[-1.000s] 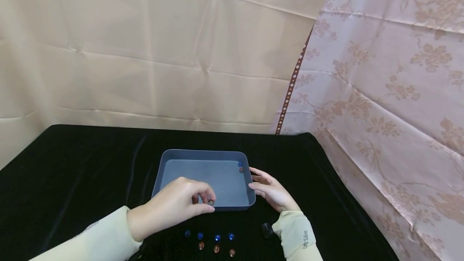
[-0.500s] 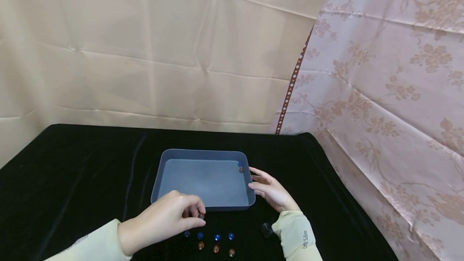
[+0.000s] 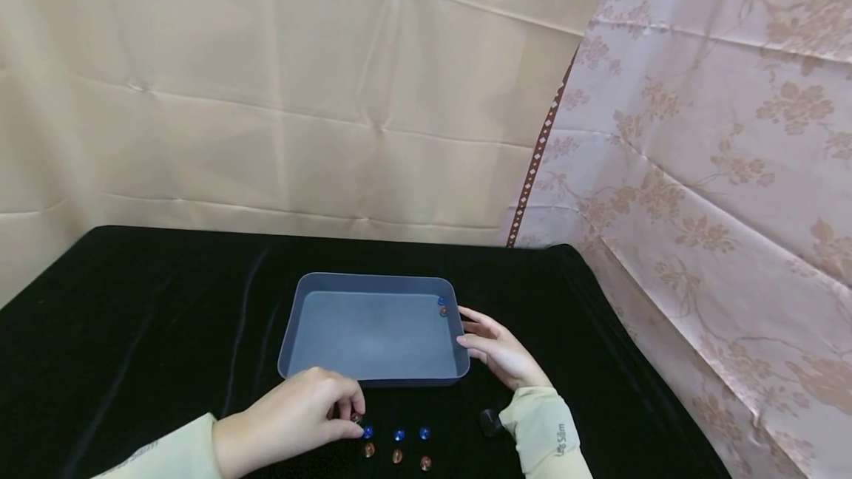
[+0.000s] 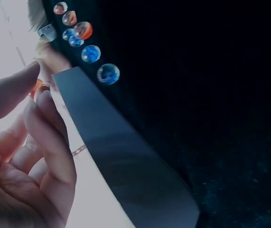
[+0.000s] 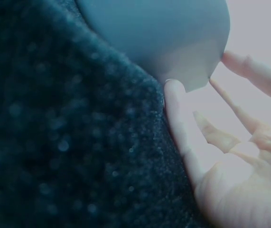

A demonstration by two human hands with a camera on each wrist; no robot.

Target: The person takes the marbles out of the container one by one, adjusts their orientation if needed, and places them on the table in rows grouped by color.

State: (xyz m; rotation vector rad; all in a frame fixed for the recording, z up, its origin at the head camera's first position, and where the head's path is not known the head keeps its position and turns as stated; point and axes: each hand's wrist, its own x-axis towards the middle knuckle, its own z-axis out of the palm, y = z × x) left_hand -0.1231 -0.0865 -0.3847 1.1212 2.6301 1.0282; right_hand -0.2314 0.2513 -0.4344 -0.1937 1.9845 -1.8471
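My left hand [image 3: 302, 412] pinches an orange marble [image 4: 39, 87] between thumb and fingertips, just in front of the tray's near left side. Right beside its fingertips begins a row of blue marbles [image 3: 399, 435]; the leftmost one is hidden behind the hand in the head view. A row of orange marbles [image 3: 397, 456] lies closer to the person. The shallow blue-grey tray [image 3: 373, 331] holds one blue marble [image 3: 441, 301] and one orange marble [image 3: 444, 312] by its right wall. Against that wall's outside, my right hand [image 3: 499, 350] rests its nearly straight fingertips and thumb.
Black velvety cloth [image 3: 166, 331] covers the table. A small black object [image 3: 491, 423] sits by the right cuff. Behind the table hangs a cream curtain [image 3: 299, 94], and a pink floral cloth [image 3: 719, 168] hangs along the right side.
The left hand has come back from over the tray's near edge, down and leftward to the marble rows, still pinching the orange marble. The right hand and tray stay put.
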